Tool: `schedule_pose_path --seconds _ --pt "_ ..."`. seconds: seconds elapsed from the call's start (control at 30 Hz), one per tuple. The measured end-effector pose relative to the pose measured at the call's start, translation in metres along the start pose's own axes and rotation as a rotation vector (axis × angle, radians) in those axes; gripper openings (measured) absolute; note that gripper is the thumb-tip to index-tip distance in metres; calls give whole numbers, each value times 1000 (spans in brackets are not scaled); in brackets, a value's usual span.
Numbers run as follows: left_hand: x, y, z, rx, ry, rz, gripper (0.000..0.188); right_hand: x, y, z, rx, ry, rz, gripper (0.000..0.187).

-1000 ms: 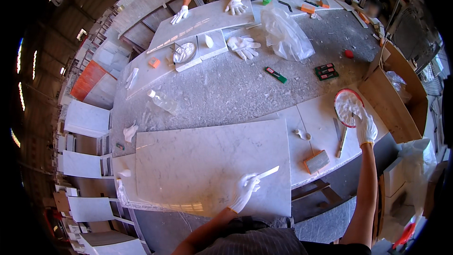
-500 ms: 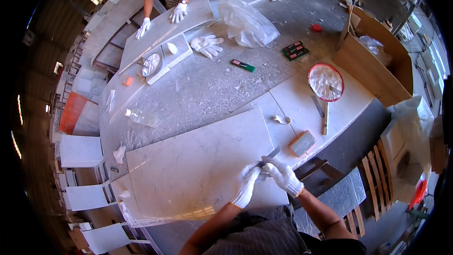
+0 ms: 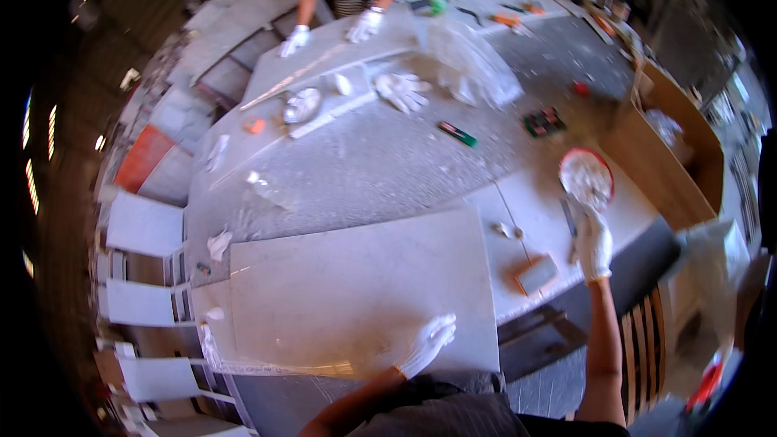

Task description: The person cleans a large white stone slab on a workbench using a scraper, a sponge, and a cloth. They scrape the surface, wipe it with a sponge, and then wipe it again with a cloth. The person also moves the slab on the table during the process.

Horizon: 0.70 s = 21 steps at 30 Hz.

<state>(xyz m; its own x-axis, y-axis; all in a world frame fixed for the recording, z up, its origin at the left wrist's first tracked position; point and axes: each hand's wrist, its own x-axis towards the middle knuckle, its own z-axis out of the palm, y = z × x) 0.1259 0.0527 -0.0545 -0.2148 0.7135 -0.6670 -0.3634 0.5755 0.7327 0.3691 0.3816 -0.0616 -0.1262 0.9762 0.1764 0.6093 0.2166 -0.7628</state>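
Right hand point(image 3: 596, 243) at near rim of bowl point(image 3: 612, 184), left hand point(image 3: 427, 344) over slab point(image 3: 356, 275); blurred, can't tell either grip. Bowl likely light, best held by rim. Slab under left likely heavy, brittle.

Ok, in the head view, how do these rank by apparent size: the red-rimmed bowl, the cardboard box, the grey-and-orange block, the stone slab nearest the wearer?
Largest to smallest, as they look:
1. Stone slab
2. Cardboard box
3. Red-rimmed bowl, partly behind the right hand
4. Grey-and-orange block
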Motion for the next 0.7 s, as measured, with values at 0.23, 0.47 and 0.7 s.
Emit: schedule_pose_path --seconds 0.23,0.47,0.7 --pt "-25 -42 -52 690 149 385 34 65 2 -1 -566 -140 -86 26" --pt "-37 -59 -52 683 206 441 33 90 37 12 -579 -279 -161 34" --pt "-64 -99 -70 568 293 493 33 61 -74 -34 -716 -259 -222 44"
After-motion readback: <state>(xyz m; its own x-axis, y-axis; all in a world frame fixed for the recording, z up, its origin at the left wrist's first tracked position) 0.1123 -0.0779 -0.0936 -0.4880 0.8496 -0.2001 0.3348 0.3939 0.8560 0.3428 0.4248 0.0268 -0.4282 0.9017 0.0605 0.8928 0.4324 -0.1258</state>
